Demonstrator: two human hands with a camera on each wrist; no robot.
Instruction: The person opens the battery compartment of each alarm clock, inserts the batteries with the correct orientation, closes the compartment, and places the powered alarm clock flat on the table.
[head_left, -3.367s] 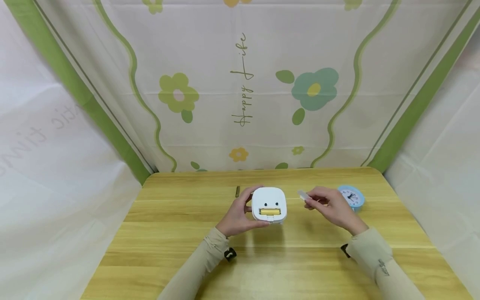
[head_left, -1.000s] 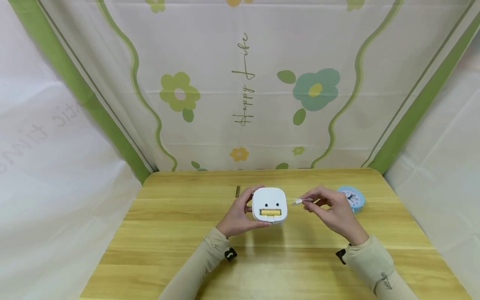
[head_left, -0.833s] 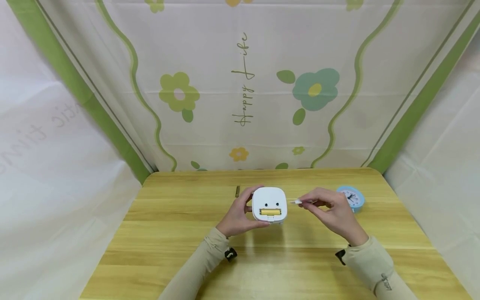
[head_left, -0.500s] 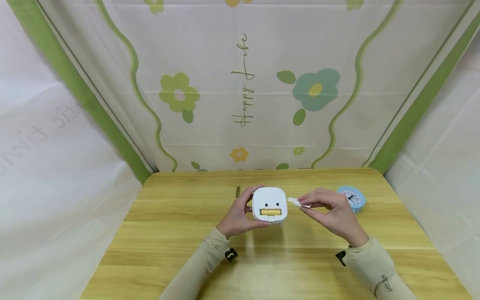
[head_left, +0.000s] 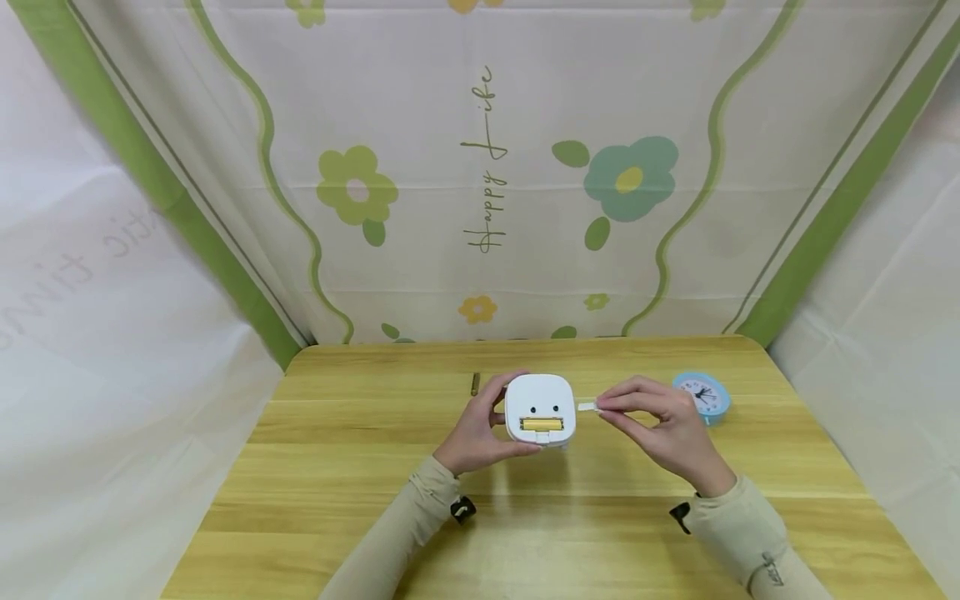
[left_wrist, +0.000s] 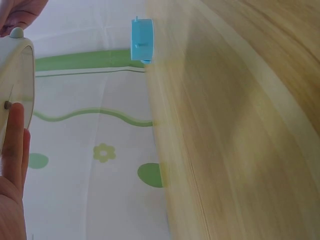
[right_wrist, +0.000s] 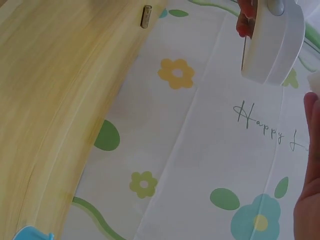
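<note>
My left hand (head_left: 480, 431) grips a white square alarm clock (head_left: 538, 392) by its left side, its back turned up toward the head camera. A yellow battery (head_left: 542, 424) lies in its uncovered battery slot. In the left wrist view, the clock's front (left_wrist: 20, 82) shows a thin hand, with my fingers spread across it. My right hand (head_left: 660, 417) pinches a small white battery cover (head_left: 587, 407) between thumb and fingers, just right of the clock and apart from it. In the right wrist view, the cover (right_wrist: 315, 82) shows only partly at the edge.
A loose battery (head_left: 476, 383) lies on the wooden table (head_left: 337, 467) behind my left hand. To the right stands a light blue round clock (head_left: 703, 396), near my right hand. Patterned white curtains (head_left: 420, 208) hang round the back and sides of the table.
My right hand has turned the battery cover about in its fingers and brought it leftward, closer to the white clock. The left hand and the clock have barely moved.
</note>
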